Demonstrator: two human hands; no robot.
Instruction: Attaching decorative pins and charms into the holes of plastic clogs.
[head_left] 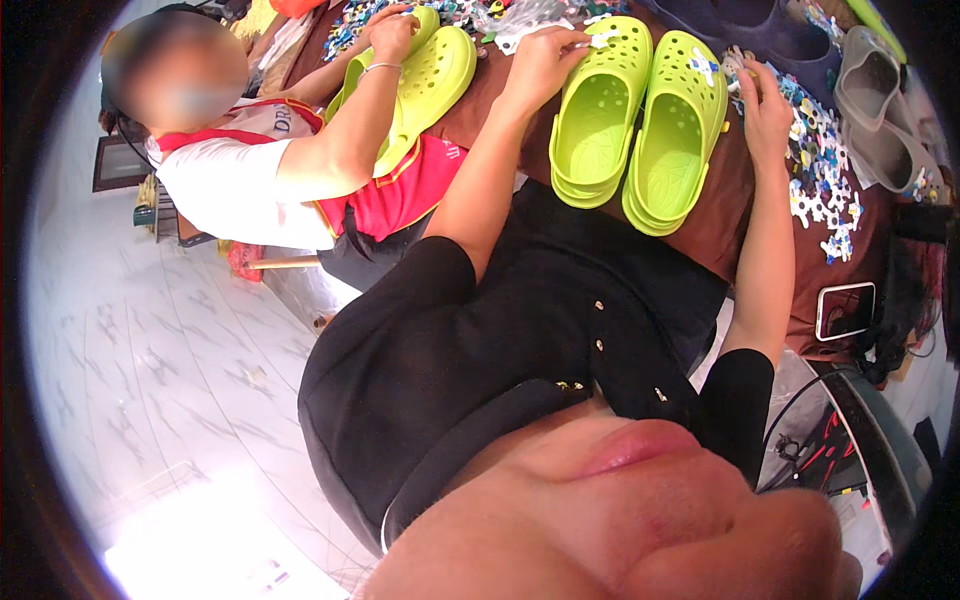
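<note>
Two lime-green clogs stand side by side on the brown-covered table in front of me, toes pointing away. Doubled edges show at their heels. At the toe of the left clog (598, 120), my left hand (545, 65) pinches a small white shoe charm (604, 39) against the perforated top. A white-and-blue charm (704, 67) sits on the toe of the right clog (678, 130). Just right of that clog, my right hand (766, 112) hovers by the loose charms, fingers apart, with nothing visible in them.
Many loose charms (825, 170) are heaped at the right. Dark blue clogs (780, 40) and grey clogs (868, 80) lie behind them. A phone (846, 311) rests near the table's right edge. At left, a co-worker handles other lime-green clogs (430, 90).
</note>
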